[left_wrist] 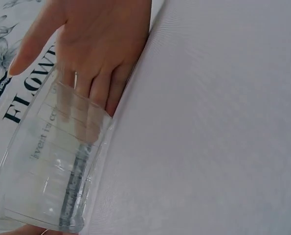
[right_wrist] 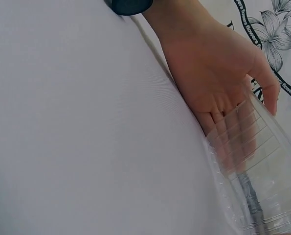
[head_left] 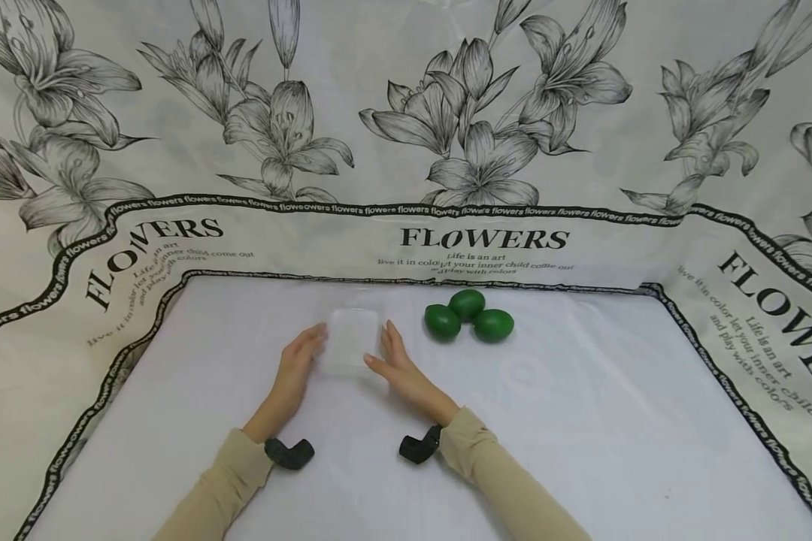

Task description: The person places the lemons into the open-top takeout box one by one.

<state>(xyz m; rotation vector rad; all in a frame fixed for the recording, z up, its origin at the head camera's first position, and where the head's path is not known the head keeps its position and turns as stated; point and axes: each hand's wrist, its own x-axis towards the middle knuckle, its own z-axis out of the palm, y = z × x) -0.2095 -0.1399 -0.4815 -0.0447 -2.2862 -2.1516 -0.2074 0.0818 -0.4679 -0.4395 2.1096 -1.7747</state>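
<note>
A clear plastic container (head_left: pixel 354 340) stands on the white tablecloth between my two hands. My left hand (head_left: pixel 296 372) lies along its left side, fingers straight, and in the left wrist view these fingers (left_wrist: pixel 100 90) show through the ribbed clear wall (left_wrist: pixel 47 166). On the opposite side is my right hand (head_left: pixel 411 376), its thumb by the near right corner. The right wrist view shows straight fingers (right_wrist: pixel 228 129) flat along the container's wall (right_wrist: pixel 270 161). Neither hand curls round it. Three green limes (head_left: pixel 493 326) sit together to the right of the container.
White cloth (head_left: pixel 582 421) covers the table. A flower-printed curtain (head_left: pixel 487 248) with black borders rises behind the table and on both sides. Dark wrist-worn devices (head_left: pixel 289 454) sit at both sleeve cuffs.
</note>
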